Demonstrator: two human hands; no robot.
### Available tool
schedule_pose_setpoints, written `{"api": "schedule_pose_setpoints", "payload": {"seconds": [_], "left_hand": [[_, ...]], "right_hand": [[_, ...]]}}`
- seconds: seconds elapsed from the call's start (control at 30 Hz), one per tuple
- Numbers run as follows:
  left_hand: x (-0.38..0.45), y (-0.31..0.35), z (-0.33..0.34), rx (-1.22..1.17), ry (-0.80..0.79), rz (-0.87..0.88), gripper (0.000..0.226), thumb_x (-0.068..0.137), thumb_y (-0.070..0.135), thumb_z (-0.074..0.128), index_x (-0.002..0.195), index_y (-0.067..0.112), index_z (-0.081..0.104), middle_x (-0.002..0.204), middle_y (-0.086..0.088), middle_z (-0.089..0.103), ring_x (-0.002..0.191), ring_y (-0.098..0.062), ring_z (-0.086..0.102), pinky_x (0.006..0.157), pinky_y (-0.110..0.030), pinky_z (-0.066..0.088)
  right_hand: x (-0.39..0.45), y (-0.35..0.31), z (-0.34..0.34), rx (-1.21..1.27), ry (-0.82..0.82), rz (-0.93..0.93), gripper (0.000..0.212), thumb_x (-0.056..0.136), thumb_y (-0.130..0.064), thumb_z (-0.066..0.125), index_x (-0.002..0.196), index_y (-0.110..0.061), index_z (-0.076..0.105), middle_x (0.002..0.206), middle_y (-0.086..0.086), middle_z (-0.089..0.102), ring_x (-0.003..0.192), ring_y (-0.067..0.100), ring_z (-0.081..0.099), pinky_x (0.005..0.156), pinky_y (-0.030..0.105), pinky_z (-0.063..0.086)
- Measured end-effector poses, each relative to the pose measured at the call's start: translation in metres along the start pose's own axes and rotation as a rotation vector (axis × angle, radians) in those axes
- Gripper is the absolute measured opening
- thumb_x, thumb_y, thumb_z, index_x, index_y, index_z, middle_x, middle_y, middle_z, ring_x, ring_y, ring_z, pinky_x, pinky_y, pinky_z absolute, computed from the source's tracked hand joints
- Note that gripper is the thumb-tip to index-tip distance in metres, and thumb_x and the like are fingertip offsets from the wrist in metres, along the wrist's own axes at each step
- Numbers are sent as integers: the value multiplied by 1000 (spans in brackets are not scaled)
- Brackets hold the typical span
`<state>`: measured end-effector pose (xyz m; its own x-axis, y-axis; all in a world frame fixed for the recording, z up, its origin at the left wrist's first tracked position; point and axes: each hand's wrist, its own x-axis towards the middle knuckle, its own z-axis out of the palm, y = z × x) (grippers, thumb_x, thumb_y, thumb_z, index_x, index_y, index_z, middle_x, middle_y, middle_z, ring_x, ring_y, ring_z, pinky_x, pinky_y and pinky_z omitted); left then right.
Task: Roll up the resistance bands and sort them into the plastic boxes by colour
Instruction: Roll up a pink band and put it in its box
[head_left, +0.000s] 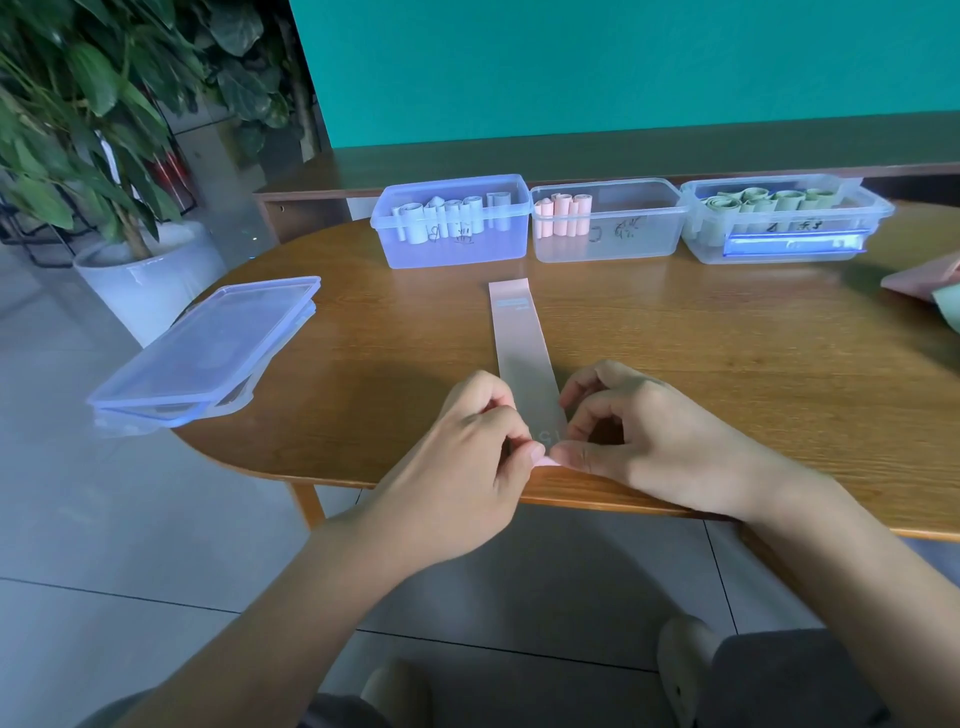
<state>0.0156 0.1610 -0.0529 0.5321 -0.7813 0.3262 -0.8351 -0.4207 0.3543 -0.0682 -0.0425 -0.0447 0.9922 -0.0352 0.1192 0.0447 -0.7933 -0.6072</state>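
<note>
Your left hand (480, 447) and right hand (631, 434) pinch the near end of the pink band (522, 343). It lies flat on the table (727, 364), running straight away from you; roll forward.

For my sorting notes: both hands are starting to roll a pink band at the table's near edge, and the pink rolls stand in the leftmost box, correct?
Not quite: the head view shows the pink rolls in the middle box, not the leftmost. The rest stands: left hand and right hand pinch the pink band.
</note>
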Motion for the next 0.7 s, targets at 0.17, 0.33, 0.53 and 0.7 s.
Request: {"api": "schedule_pose_setpoints", "payload": {"seconds": [0.17, 0.33, 0.53, 0.7], "left_hand": [[2, 2, -2, -32, -33, -84, 17, 97, 41, 58, 91, 25, 62, 109, 15, 37, 99, 6, 46, 71, -4, 35], [4, 1, -4, -112, -3, -84, 5, 94, 29, 65, 92, 28, 61, 100, 19, 47, 96, 1, 49, 73, -7, 38], [2, -2, 0, -100, -4, 57, 9, 97, 18, 63, 94, 24, 68, 91, 17, 55, 90, -6, 53, 74, -14, 40], [-7, -6, 3, 93, 43, 199, 16, 98, 13, 59, 106, 18, 72, 100, 6, 60, 97, -6, 52, 84, -21, 47]], "right_hand": [[3, -2, -4, -13, -15, 55, 26, 83, -51, 76, 72, -28, 70, 113, -24, 52, 96, -4, 53, 75, 17, 39], [5, -3, -6, 21, -11, 86, 24, 81, -49, 78, 76, -30, 66, 110, -21, 55, 95, -1, 55, 80, 23, 44], [5, -4, -5, 26, -27, 95, 17, 82, -47, 78, 85, -35, 67, 110, -19, 55, 98, 0, 54, 85, 24, 46], [5, -2, -1, 25, 2, 81, 16, 83, -48, 75, 83, -35, 66, 108, -18, 55, 99, 1, 54, 88, 27, 47]]}}
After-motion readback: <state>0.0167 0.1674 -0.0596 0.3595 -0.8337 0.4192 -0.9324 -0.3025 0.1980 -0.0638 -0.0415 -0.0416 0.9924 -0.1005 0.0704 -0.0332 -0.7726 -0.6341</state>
